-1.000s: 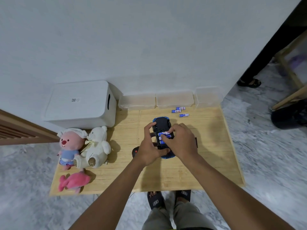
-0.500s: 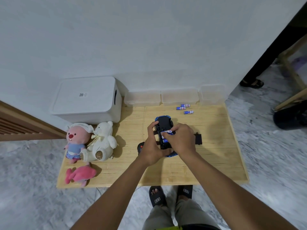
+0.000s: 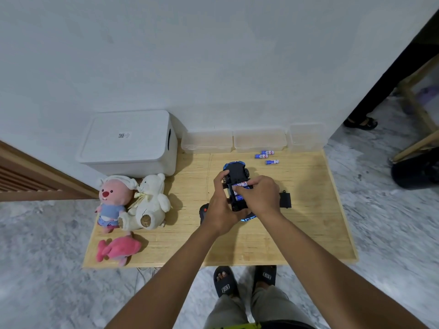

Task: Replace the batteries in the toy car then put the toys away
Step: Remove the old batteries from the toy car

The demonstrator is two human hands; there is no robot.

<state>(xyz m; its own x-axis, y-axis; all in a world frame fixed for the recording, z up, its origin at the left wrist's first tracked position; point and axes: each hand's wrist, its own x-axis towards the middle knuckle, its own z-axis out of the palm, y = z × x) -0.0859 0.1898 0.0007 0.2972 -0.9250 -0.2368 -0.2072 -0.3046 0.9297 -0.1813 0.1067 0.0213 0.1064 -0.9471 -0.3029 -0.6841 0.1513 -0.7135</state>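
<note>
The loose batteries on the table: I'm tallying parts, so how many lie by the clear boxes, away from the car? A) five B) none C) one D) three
D: three loose batteries lie on the table in front of the clear boxes, apart from the toy car that the left hand and right hand hold.

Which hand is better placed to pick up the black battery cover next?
Right. The battery cover lies just beside the right hand, whose fingers work the batteries. The left hand grips the toy car, steadying it.
</note>
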